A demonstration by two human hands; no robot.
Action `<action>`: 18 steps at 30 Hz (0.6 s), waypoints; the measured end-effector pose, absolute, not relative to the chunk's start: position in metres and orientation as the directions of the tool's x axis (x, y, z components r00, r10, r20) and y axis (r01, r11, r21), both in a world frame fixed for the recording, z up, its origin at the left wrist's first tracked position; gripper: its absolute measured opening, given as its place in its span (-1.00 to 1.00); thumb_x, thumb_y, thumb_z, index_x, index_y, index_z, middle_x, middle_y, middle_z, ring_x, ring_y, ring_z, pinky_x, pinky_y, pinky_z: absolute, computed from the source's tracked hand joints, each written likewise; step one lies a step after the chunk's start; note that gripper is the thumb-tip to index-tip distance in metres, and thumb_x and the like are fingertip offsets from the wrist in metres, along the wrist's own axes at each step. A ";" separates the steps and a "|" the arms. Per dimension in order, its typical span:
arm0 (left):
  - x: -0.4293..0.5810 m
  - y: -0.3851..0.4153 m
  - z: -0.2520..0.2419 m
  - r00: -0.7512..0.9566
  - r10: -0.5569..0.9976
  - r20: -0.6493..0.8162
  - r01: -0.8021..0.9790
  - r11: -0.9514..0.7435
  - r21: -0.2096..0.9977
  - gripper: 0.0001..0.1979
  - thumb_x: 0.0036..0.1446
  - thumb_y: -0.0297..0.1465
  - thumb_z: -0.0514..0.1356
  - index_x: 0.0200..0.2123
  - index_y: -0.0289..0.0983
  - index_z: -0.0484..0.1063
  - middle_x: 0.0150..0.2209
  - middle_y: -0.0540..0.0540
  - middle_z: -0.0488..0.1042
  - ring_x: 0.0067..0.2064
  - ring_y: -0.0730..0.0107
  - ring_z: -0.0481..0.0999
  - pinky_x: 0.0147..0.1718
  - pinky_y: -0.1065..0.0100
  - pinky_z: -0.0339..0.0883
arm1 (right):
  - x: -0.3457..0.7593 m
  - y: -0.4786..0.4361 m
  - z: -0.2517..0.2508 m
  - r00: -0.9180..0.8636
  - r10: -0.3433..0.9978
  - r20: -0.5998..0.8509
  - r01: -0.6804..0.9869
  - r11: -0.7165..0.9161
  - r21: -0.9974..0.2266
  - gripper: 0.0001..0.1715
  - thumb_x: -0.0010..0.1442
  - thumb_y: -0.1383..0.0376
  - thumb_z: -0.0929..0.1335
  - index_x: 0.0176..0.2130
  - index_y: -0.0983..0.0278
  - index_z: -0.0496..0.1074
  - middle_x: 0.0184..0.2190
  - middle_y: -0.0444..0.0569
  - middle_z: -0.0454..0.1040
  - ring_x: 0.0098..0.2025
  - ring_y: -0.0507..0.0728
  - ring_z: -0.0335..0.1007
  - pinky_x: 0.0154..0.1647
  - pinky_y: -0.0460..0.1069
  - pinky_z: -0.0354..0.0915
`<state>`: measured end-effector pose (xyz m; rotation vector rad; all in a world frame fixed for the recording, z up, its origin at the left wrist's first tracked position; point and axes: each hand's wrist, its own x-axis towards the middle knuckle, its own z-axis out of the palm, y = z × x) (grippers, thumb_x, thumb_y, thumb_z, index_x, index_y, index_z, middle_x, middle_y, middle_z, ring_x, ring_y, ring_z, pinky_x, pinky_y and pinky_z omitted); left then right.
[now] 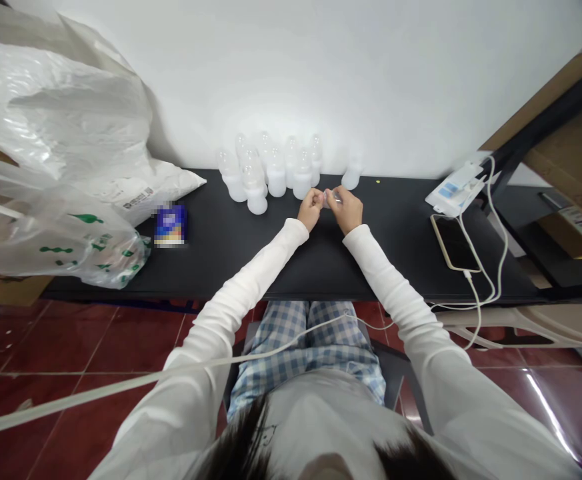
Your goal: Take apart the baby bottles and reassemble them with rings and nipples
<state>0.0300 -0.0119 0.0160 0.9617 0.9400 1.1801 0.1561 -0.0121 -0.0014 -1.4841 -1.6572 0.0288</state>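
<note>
Clear plastic piece (pixel 331 198): being held up between both hands, just above the middle of the far edge of the black tabletop (pixel 395 230); fingers hide most of its shape.
Left hand (pixel 311 208): closing narrowly, with fingers curling against the piece.
Right hand (pixel 345 209): pinching the piece narrowly between its fingertips.
Handling: probably very light, thin and somewhat slippery; its edges look the likeliest place for a fingertip grip.
Nearby: frosted plastic bottles (pixel 271 175) are standing in a cluster along the far edge, with a lone bottle (pixel 351 177) standing just beyond the right hand.
Left end: a green-printed plastic bag (pixel 55 227) and a white sack (pixel 141 193) are spilling over the corner, beside a blurred blue packet (pixel 171 225).
Right end: a smartphone (pixel 455 243) is lying on the tabletop, cabled to a white power bank (pixel 455 190).
</note>
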 end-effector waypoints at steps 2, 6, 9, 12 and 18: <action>0.030 -0.012 0.016 0.153 0.987 -0.047 -0.310 0.093 0.946 -0.72 0.25 -0.49 0.21 -0.49 -0.26 0.22 -0.55 0.11 0.14 -0.55 0.62 0.10 -0.58 0.53 -0.04 | 0.162 -0.010 -0.002 0.039 0.786 0.617 0.814 0.333 -0.476 -0.30 0.33 -0.26 0.12 -0.25 0.21 0.47 -0.38 0.01 0.48 -0.31 0.16 0.41 -0.24 0.01 0.27; 0.025 -0.002 0.012 0.186 0.964 -0.190 -0.330 0.243 0.912 -0.74 0.27 -0.47 0.17 -0.47 -0.25 0.21 -0.57 0.11 0.13 -0.59 0.64 0.09 -0.63 0.55 -0.17 | 0.169 -0.005 -0.001 -0.205 0.765 0.610 0.817 0.477 -0.324 -0.39 0.32 -0.21 0.21 -0.14 0.18 0.53 -0.31 0.04 0.46 -0.27 0.20 0.39 -0.11 0.11 0.31; 0.016 0.012 0.006 0.235 0.933 -0.271 -0.297 0.335 0.894 -0.75 0.21 -0.47 0.19 -0.49 -0.25 0.22 -0.60 0.10 0.15 -0.61 0.65 0.07 -0.64 0.56 -0.24 | 0.167 -0.005 0.000 -0.341 0.747 0.570 0.749 0.583 -0.316 -0.53 0.32 -0.12 0.27 -0.11 0.15 0.51 -0.21 0.07 0.47 -0.15 0.26 0.39 0.00 0.20 0.31; 0.007 0.026 -0.001 0.207 0.939 -0.275 -0.264 0.324 0.908 -0.75 0.13 -0.45 0.26 -0.51 -0.25 0.24 -0.62 0.09 0.19 -0.62 0.64 0.08 -0.64 0.56 -0.24 | 0.162 -0.010 0.002 -0.391 0.727 0.564 0.654 0.651 -0.386 -0.70 0.34 0.07 0.27 -0.07 0.15 0.45 -0.07 0.11 0.49 0.03 0.32 0.37 0.13 0.28 0.29; 0.003 0.035 -0.007 0.098 0.955 -0.280 -0.172 0.294 0.940 -0.79 0.15 -0.26 0.29 -0.42 -0.22 0.37 -0.64 0.07 0.22 -0.55 0.49 0.27 -0.62 0.52 -0.02 | 0.167 -0.020 0.011 -0.339 0.697 0.631 0.605 0.676 -0.421 -0.62 0.21 0.42 0.18 -0.06 0.16 0.41 -0.04 0.06 0.52 0.09 0.26 0.39 0.18 0.24 0.29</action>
